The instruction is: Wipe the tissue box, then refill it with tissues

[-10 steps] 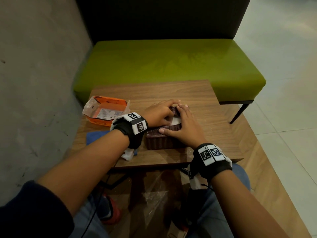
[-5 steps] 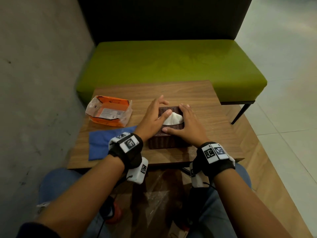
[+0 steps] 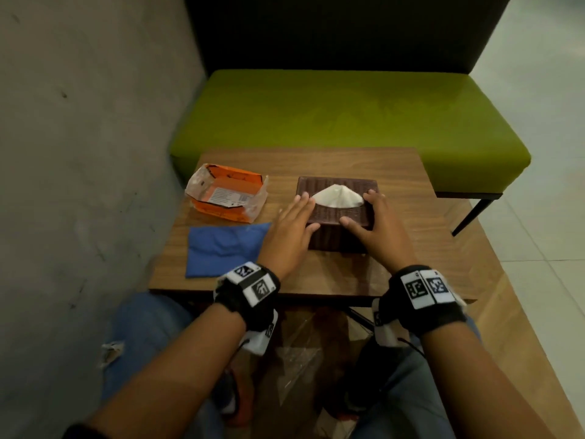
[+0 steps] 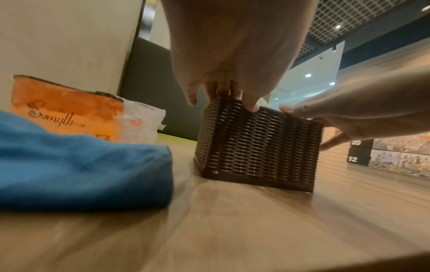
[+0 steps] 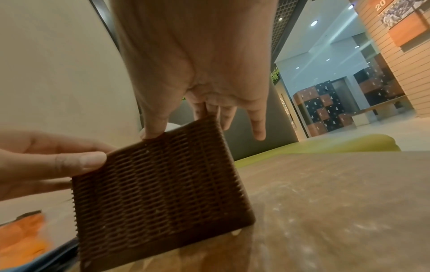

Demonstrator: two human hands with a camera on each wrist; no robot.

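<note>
The brown woven tissue box stands on the wooden table, a white tissue poking up through its top slot. My left hand lies with straight fingers against the box's left top edge, thumb at the near corner. My right hand grips the right end, thumb on the lid and fingers down the right side. The left wrist view shows the box with my left fingertips on its rim. In the right wrist view the box fills the middle.
A folded blue cloth lies left of the box, near the front edge. Behind the cloth sits an opened orange tissue pack. A green bench runs behind the table, and a grey wall closes the left side.
My left fingers have come off the tissue at the slot and now lie along the box's left edge. The right hand has shifted to the box's right end.
</note>
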